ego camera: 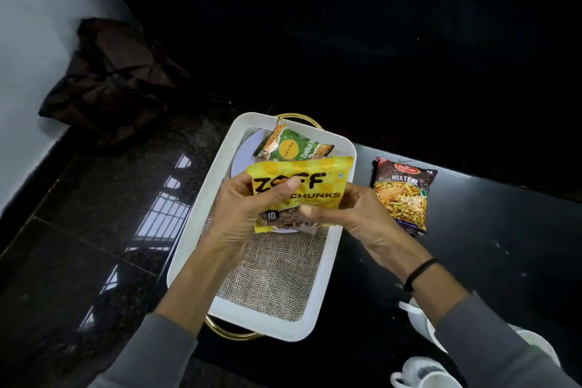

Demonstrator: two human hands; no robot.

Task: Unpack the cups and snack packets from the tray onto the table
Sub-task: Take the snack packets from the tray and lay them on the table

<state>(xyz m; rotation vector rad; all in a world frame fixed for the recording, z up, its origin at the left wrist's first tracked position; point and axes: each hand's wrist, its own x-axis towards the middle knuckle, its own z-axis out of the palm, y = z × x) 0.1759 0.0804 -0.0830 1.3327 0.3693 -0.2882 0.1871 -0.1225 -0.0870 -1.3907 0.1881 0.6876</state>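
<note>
Both the left hand [239, 214] and right hand [346, 217] pinch the yellow packet [299, 186] above the tray [201, 224]; carry it rightward, clear of the rim, and lay it flat beside the brown packet [401, 195].

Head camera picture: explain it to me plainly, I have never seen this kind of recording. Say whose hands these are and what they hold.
There is no machine; a person wears a camera on the head, looking down at their own hands. The left hand and right hand together hold a yellow snack packet above a white tray lined with burlap. A green packet lies in the tray. A brown mixture packet and white cups are on the black table.
</note>
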